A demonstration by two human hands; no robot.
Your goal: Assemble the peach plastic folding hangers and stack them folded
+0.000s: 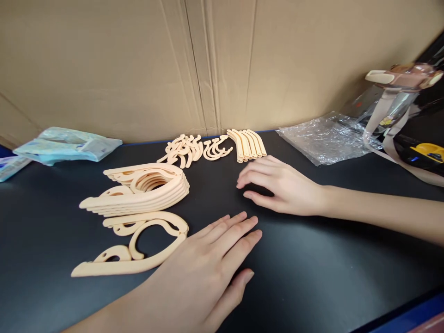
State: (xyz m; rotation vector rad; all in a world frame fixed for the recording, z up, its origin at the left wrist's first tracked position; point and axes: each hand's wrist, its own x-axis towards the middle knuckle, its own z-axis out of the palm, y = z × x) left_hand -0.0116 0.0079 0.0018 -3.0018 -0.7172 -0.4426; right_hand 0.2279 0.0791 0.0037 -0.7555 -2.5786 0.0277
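Observation:
My left hand (218, 259) lies palm down over the black table, fingers stretched out and holding nothing. Just to its left is a single beige folding hanger (149, 266), folded up, its right end partly covered by the hand. Behind that sits a stack of several folded hangers (169, 199). My right hand (284, 185) hovers low with loosely bent fingers, thumb apart, and nothing in it. Close beyond its fingertips, a row of curved hanger arms (246, 144) lies side by side. Loose hanger hooks (217, 149) and a pile of small curved pieces (183, 150) are left of the row.
A cardboard wall (138, 69) rises along the table's back edge. At the left lies a light blue plastic packet (69, 145). On the right are a clear plastic bag (322, 138), a strapped bottle with a brown lid (405, 78) and a yellow object (428, 150).

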